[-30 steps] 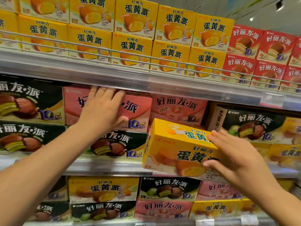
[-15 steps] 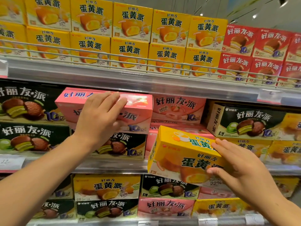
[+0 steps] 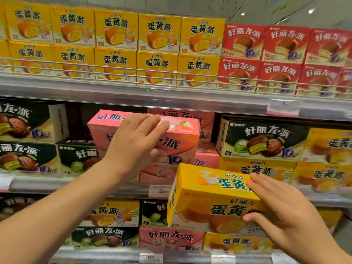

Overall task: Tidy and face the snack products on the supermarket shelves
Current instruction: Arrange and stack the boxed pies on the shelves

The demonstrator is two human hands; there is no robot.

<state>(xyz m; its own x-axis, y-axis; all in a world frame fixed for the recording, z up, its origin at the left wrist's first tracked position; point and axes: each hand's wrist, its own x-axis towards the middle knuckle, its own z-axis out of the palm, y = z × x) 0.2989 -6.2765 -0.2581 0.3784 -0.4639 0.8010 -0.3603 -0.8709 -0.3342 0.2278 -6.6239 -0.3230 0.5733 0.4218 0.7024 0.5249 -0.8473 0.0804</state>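
Left hand (image 3: 133, 143) clamped over a pink box (image 3: 177, 138) held out from the middle shelf (image 3: 209, 103), right hand (image 3: 283, 212) gripped a yellow box (image 3: 207, 202) in front of lower rows

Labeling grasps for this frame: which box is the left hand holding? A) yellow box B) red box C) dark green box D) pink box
D: the left hand grips the pink box, fingers over its top edge, holding it out in front of the middle shelf; the yellow box is in the right hand.
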